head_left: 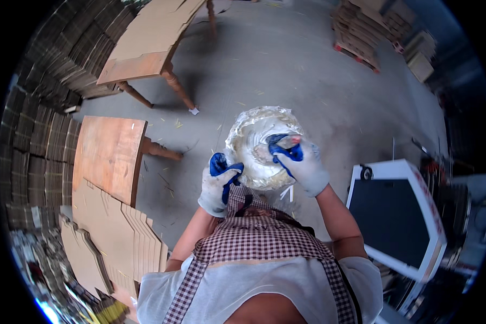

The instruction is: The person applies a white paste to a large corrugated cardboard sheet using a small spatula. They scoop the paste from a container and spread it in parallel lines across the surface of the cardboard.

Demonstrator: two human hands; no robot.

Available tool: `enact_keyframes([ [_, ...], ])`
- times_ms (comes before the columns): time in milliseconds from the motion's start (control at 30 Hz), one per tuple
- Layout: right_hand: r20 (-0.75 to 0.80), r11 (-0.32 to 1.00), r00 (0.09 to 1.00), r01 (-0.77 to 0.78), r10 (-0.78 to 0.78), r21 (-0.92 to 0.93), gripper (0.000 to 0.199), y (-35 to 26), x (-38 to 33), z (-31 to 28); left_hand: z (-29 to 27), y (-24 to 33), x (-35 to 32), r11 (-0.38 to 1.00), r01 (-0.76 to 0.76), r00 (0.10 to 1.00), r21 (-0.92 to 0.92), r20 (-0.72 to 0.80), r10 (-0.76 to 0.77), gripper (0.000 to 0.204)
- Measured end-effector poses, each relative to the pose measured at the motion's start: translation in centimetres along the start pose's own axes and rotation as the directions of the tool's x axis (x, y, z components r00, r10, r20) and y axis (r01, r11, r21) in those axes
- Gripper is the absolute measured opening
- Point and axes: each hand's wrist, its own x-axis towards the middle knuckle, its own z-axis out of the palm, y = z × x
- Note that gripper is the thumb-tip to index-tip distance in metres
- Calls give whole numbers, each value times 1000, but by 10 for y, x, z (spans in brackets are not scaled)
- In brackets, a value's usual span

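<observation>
In front of my apron is a round basin (262,113), its rim and walls crusted with dried whitish, yellowish stuff. Smooth white paste (249,141) coats the inside. My left hand (220,181), in a white glove with blue-coated fingers, is closed at the basin's near left rim. Over the right part of the basin, my right hand (299,156), gloved the same way, is closed around a brush (262,154). The brush's pale, caked end points left into the paste, and a red bit shows by my fingers. Most of its handle is hidden by the glove.
Left of me stands a wooden table (110,154) with stacked cardboard sheets (113,232). Another wooden table (132,65), topped with cardboard, is farther off. Tall cardboard stacks (32,146) line the left. A white-framed machine with a dark panel (391,218) stands right; a loaded pallet (359,35) lies far right.
</observation>
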Motion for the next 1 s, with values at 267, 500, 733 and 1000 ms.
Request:
enact_keyframes([
  [267,-49,998,999,19,-16,53,35,50,230,24,-2,37,213,998,-58,992,-30,-113,55,20],
  [500,-220,999,975,36,-37,-7,34,44,438,-14,25,112,409,990,-82,994,-113,-85,73,16],
  [733,-1,917,985,-162,175,365,34,90,611,10,44,129,583,994,-107,984,-36,-147,101,22],
  [1000,398,628,909,-383,125,678,24,112,861,-17,75,178,782,980,-198,932,4,-309,189,20],
])
